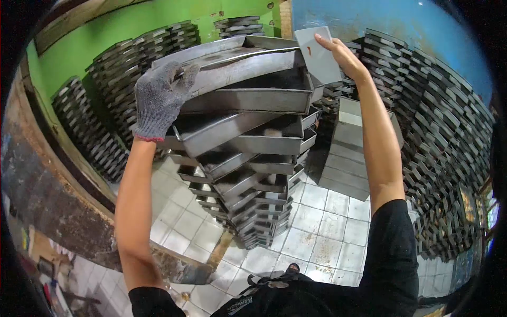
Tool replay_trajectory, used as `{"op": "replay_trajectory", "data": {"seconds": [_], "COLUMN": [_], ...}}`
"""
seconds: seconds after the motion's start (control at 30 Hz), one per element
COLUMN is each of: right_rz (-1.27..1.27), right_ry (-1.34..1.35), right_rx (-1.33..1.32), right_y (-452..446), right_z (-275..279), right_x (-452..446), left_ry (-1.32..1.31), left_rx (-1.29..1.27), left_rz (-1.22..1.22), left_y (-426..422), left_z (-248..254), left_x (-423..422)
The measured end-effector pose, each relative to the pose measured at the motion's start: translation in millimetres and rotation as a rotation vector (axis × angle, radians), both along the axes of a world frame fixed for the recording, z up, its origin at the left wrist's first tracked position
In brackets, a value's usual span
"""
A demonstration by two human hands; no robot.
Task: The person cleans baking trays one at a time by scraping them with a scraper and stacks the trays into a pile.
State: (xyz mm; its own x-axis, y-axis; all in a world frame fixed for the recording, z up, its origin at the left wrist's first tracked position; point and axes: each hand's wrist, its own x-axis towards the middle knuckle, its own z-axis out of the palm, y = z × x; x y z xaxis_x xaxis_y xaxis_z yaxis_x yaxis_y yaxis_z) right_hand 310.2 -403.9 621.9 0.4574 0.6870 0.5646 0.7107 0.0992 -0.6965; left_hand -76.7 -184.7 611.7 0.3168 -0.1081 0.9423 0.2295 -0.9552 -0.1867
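My left hand (160,100), in a grey knit glove with a red cuff, has its fingers curled over the near left edge of a shallow metal tray (247,72). This rectangular tray lies on top of a tall stack of metal trays (248,100), laid crosswise at angles to each other. My bare right hand (344,57) pinches a flat grey rectangular scraper (318,59) at its upper right edge, the thumb over its face. The scraper has a small reddish-brown mark and stands upright beside the top tray's right end. Its lower edge reaches down beside the stack.
More crosswise tray stacks line the green wall (208,16) and the blue wall (338,16). Grey boxy pans (340,168) are piled on the white tiled floor (301,238) to the right of the stack. A worn curved ledge (63,195) runs along the left.
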Motion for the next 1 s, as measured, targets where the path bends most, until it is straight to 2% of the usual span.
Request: {"op": "replay_trajectory", "data": {"seconds": [0.03, 0.13, 0.2, 0.27, 0.3, 0.33, 0.4, 0.47, 0.5, 0.53, 0.57, 0.6, 0.67, 0.73, 0.83, 0.9, 0.93, 0.97, 1.0], "right_rz": [-0.028, -0.01, -0.113, -0.135, -0.011, 0.113, 0.113, 0.068, 0.04, 0.012, -0.107, -0.225, -0.278, -0.34, -0.4, -0.122, -0.096, -0.062, 0.084], "right_ry": [-0.003, -0.029, -0.061, 0.046, 0.131, 0.225, 0.194, 0.177, 0.158, 0.139, -0.01, -0.159, -0.137, -0.325, -0.417, -0.042, 0.014, 0.225, 0.47], "right_rx": [0.011, -0.005, 0.22, 0.57, 0.695, 0.821, 0.869, 0.835, 0.816, 0.797, 0.746, 0.691, 0.646, 0.532, 0.489, 0.53, 0.519, 0.585, 0.668], "right_y": [-7.7, -4.4, -22.0, -37.6, -53.1, -68.6, -69.0, -60.9, -64.3, -67.5, -67.3, -65.3, -61.9, -29.3, 0.8, 1.6, -20.9, -42.6, -63.1], "right_z": [-2.8, -6.4, -29.0, -58.3, -72.0, -87.7, -129.0, -160.4, -163.6, -166.8, -152.5, -142.5, -140.8, -155.1, -176.8, -183.0, -178.4, -187.1, -202.5], "right_x": [-10.0, 8.1, 22.7, 34.2, 22.5, 11.9, 25.5, 39.8, 36.5, 33.4, 5.1, -19.0, -41.9, -24.1, 7.1, 34.3, 19.3, 1.7, -13.8], "left_ry": [-0.021, -0.024, 0.013, -0.22, -0.305, -0.413, -0.505, -0.653, -0.651, -0.522, -0.398, -0.406, -0.475, -0.444, -0.399, -0.391, -0.388, -0.408, -0.429], "left_rx": [0.057, -0.051, -0.173, -0.034, 0.016, -0.257, -0.519, -0.739, -0.747, -0.799, -0.838, -0.834, -0.86, -0.781, -0.774, -0.702, -0.681, -0.653, -0.646], "left_rz": [-0.008, 0.024, 0.151, 0.102, 0.098, -0.153, -0.386, -0.378, -0.366, -0.253, -0.146, -0.147, -0.11, -0.06, -0.008, 0.094, 0.132, 0.167, 0.174], "left_y": [2.6, -4.6, -20.6, -49.8, -59.6, -60.2, -64.2, -73.9, -78.2, -78.7, -75.8, -71.3, -64.7, -65.2, -64.0, -63.9, -67.3, -79.2, -97.6], "left_z": [-2.4, -4.2, -14.2, -32.8, -45.5, -71.7, -113.8, -147.2, -156.7, -162.0, -163.5, -166.1, -171.7, -164.3, -162.7, -165.6, -168.3, -179.7, -200.7], "left_x": [3.7, 12.0, 13.7, 11.0, 8.0, 2.7, 3.3, 13.9, 13.9, 12.0, 12.6, 13.9, 17.3, 21.6, 28.3, 31.7, 31.2, 29.0, 28.1]}}
